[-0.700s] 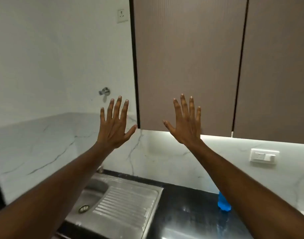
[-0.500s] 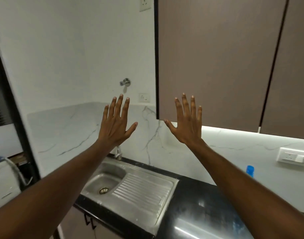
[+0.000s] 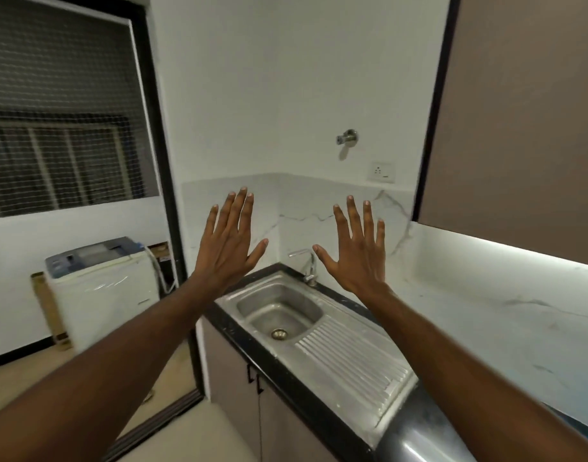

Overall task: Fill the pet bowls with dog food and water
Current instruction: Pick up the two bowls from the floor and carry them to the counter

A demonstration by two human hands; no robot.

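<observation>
Head view, looking down along two bare forearms into a kitchen corner. Left hand [image 3: 227, 251] raised, back to the camera, fingers straight and spread, thumb out to the right; released, grasping nothing. Right hand [image 3: 355, 258] raised beside it at about the same height, likewise flat and spread, thumb pointing left toward the other thumb; also released, touching nothing. Hands apart, with a gap between the thumbs.

Below and between the hands, a steel sink [image 3: 249, 303] set in a black counter [image 3: 279, 371]: basin at the far left end, round drain [image 3: 279, 334] in its floor, ribbed drainboard [image 3: 349, 365] running toward the camera on the right. Basin seemingly dry. Tap [image 3: 307, 265] at the back corner of the sink, spout turned left, partly hidden behind the right hand. Higher on the white wall, a small metal valve [image 3: 347, 137], and to its lower right a socket [image 3: 381, 171]. Marble backsplash [image 3: 485, 311] along the counter, lit by a strip under the brown cabinet [image 3: 519, 128] at upper right.

Under the counter, doors [image 3: 232, 385] with dark handles [image 3: 254, 378]. Left of the counter, past a dark frame, a white washer [image 3: 102, 288] standing against the wall below a meshed window [image 3: 62, 111].

Bowls and dog food: whereabouts not to be told from this view; of the task's needs only the tap showing, just beyond the right thumb.
</observation>
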